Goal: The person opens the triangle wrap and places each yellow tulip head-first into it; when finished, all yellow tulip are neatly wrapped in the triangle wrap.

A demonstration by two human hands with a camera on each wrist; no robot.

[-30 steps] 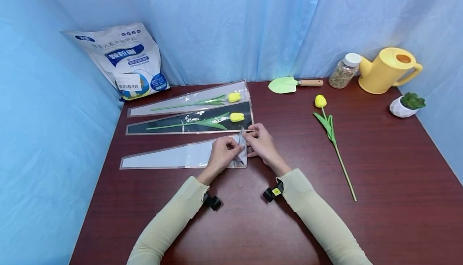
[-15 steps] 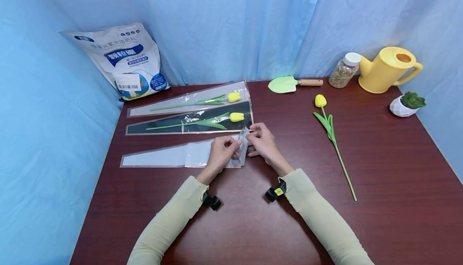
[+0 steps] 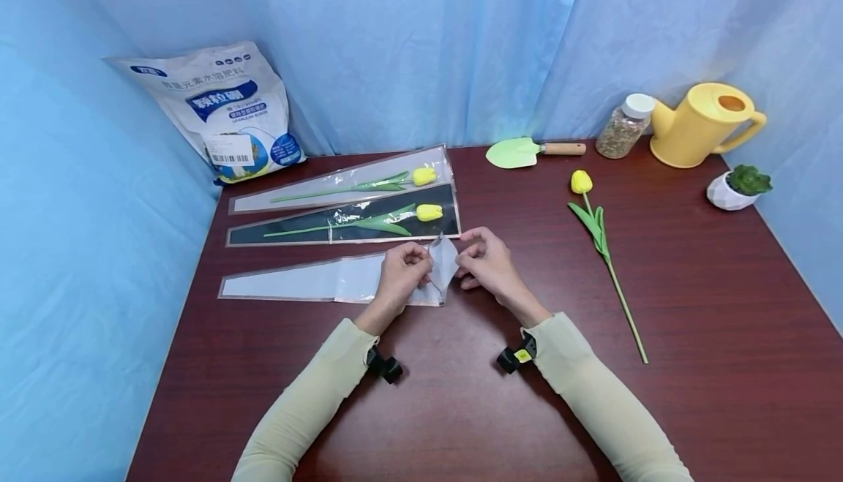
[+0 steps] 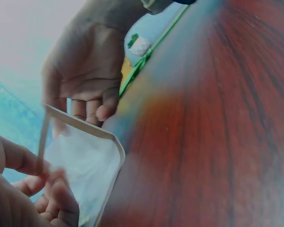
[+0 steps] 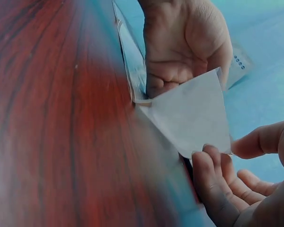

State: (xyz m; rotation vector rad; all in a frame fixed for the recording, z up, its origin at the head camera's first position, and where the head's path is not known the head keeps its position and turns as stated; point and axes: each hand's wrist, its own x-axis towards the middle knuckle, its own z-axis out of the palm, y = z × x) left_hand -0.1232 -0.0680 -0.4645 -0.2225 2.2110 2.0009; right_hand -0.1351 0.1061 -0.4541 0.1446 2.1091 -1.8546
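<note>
A pale, tapering flower sleeve (image 3: pixel 283 281) lies flat on the table, its wide end lifted and its mouth spread apart. My left hand (image 3: pixel 403 271) pinches one edge of that mouth between thumb and fingers; the left wrist view shows the sleeve's banded rim (image 4: pixel 80 124) beside these fingertips. On the opposite side, my right hand (image 3: pixel 489 264) holds the pulled-out edge. Its thumb and fingertips meet a white corner of the sleeve (image 5: pixel 194 116) in the right wrist view. To the right lies a loose yellow tulip (image 3: pixel 596 233), touched by neither hand.
Behind the hands lie a dark sleeve (image 3: pixel 290 232) and a pale sleeve (image 3: pixel 263 202), each with a yellow tulip inside. A fertilizer bag (image 3: pixel 224 116) stands back left. Along the back right are a trowel (image 3: pixel 516 153), jar (image 3: pixel 622 131), watering can (image 3: pixel 698 127) and potted succulent (image 3: pixel 734 191).
My right hand has moved slightly right, drawing its edge of the sleeve outward. The mouth has spread wider, while my left hand keeps its pinch with little movement.
</note>
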